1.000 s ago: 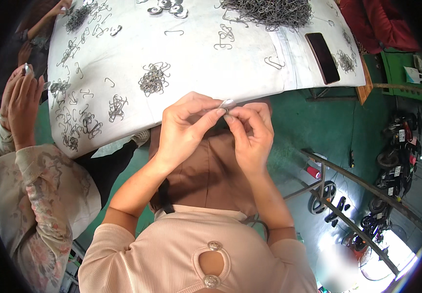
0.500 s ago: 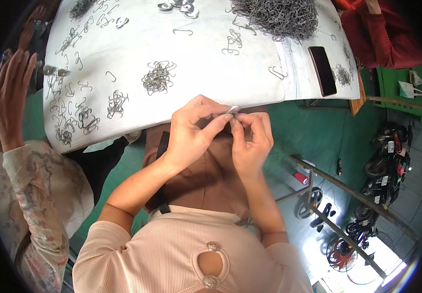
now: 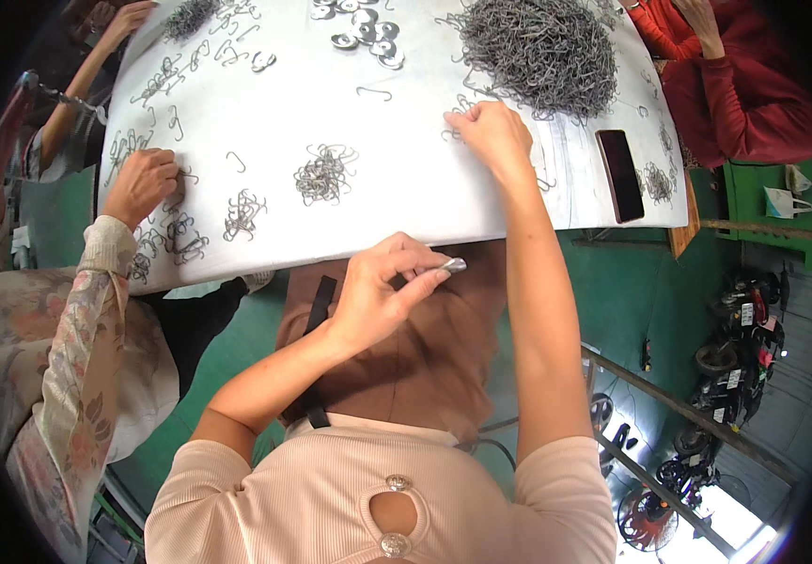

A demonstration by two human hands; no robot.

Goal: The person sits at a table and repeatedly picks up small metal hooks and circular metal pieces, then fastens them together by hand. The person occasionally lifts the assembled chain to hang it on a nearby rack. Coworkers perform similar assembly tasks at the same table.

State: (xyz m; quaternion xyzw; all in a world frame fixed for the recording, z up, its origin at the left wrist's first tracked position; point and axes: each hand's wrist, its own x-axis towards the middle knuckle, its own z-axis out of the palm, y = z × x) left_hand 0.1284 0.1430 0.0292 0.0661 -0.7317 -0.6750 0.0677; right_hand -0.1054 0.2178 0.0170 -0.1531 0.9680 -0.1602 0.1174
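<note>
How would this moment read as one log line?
left hand: pinching shiny metal piece | right hand: at loose wire hooks | phone: on table

On the table (image 3: 406, 202), the hook heap (image 3: 539, 56) lies behind and left of 1 phone (image 3: 620, 176).

Right hand (image 3: 489, 132) parted from left hand (image 3: 382, 287); now extended over counter (image 3: 411, 188), upper centre of frame, fingers at small wire hooks (image 3: 451, 135); grip on any hook not discernible. Left hand now alone pinching shiny metal piece (image 3: 456, 266), mid-frame. Neighbour's hand (image 3: 146, 183), previously raised, lowered to counter, left of frame. Counter sits lower in view.
</note>
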